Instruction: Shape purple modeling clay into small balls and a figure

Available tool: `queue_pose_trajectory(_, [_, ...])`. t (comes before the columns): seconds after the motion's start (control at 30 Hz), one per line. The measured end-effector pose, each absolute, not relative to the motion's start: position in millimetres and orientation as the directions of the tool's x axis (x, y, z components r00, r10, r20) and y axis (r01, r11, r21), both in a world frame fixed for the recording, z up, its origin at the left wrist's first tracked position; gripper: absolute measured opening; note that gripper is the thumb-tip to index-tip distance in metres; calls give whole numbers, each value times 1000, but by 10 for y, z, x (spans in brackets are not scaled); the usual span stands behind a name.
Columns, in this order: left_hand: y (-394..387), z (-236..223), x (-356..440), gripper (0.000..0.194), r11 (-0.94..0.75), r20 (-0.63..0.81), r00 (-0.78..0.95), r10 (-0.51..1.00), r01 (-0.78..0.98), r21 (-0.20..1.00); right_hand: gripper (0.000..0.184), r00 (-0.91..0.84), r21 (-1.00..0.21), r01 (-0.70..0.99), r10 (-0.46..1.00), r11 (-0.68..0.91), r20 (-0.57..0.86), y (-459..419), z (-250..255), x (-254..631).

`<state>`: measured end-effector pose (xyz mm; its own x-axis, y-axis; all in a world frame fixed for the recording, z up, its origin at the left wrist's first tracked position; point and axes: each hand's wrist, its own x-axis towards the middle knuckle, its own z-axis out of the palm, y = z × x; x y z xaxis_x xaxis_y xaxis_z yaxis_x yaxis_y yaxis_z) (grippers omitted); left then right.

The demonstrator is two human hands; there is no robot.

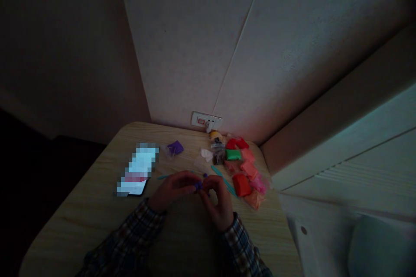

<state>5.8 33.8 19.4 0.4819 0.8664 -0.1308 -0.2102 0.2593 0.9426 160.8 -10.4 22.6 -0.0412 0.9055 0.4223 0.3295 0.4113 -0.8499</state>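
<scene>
Between my fingertips is a small lump of purple modelling clay (198, 186). My left hand (175, 188) pinches it from the left, and my right hand (217, 199) closes on its other side with thumb and forefinger. Just beyond the fingers a tiny purple ball (205, 175) lies on the wooden table (182, 242). Turquoise modelling tools (224, 179) rest to the right of my right hand, and the end of another turquoise tool (162, 177) shows behind my left hand. A bag of purple clay (175, 148) lies farther back.
A lit phone (138, 169), its screen blurred, lies at the left. Several clay packets crowd the right side, among them a green one (233, 155) and a red one (241, 185). A white packet (206, 155) sits at the back, below a wall socket (206, 120).
</scene>
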Motion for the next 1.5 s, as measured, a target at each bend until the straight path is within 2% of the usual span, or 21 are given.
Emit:
queue_pose_trajectory(0.37, [332, 233, 71, 17, 251, -143, 446, 884, -193, 949, 21, -93, -888, 288, 934, 357, 345, -77, 228, 1632])
queue_pose_trajectory(0.5, [341, 193, 46, 22, 260, -162, 421, 892, -184, 948, 13, -12, -883, 350, 944, 313, 330, -47, 208, 1726])
queue_pose_trajectory(0.6, [353, 180, 31, 25, 304, -187, 398, 898, -256, 917, 9, 65, -824, 501, 938, 264, 340, 1, 140, 1791])
queue_pose_trajectory(0.77, [366, 218, 33, 24, 364, -242, 374, 895, -302, 881, 19, -61, -664, 709, 960, 235, 275, 82, 3, 1800])
queue_pose_trajectory(0.9, [361, 222, 43, 22, 345, -248, 358, 900, -239, 908, 25, -76, -607, 767, 969, 208, 236, 106, -27, 1770])
queue_pose_trajectory(1.23, [360, 265, 43, 21, 324, -249, 393, 885, -138, 936, 9, 36, -542, 835, 973, 96, 228, 164, -57, 1733])
queue_pose_trajectory(1.33, [360, 269, 37, 23, 328, -261, 380, 887, -123, 937, 8, 34, -581, 807, 975, 104, 221, 168, -39, 1742])
queue_pose_trajectory(1.5, [361, 238, 38, 27, 359, -266, 370, 890, -209, 910, 8, 42, -769, 612, 963, 186, 266, 131, 24, 1763])
